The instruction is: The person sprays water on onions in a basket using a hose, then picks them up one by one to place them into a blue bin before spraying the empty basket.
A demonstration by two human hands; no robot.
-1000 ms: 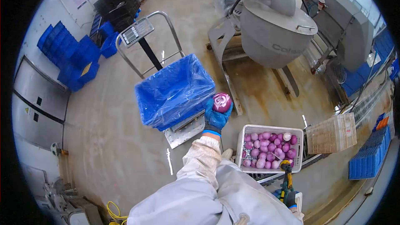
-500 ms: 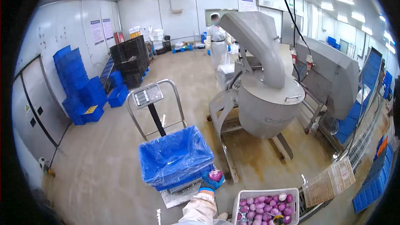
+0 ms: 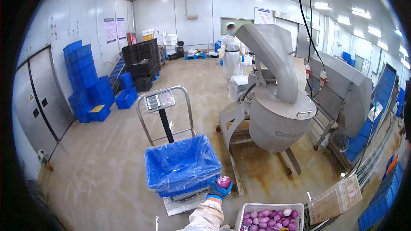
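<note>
My left hand [image 3: 219, 189], in a blue glove with a white sleeve, is shut on a peeled purple onion [image 3: 223, 182]. It holds the onion up beside the right front corner of a blue crate lined with blue plastic [image 3: 182, 164], which sits on a floor scale [image 3: 182, 203] with a display [image 3: 159, 100]. A white crate of several purple onions [image 3: 269, 217] stands at the bottom right. My right hand is out of view.
A large grey steel machine with a chute [image 3: 276, 102] stands to the right. Another person in white [image 3: 232, 55] stands at the back. Stacks of blue crates [image 3: 87, 85] and black crates [image 3: 143, 62] line the left wall. A tipped beige crate [image 3: 336, 199] lies at right.
The camera has tilted up from the floor to the room. My left hand still holds the onion beside the blue crate. The right hand with its tool has left the view.
</note>
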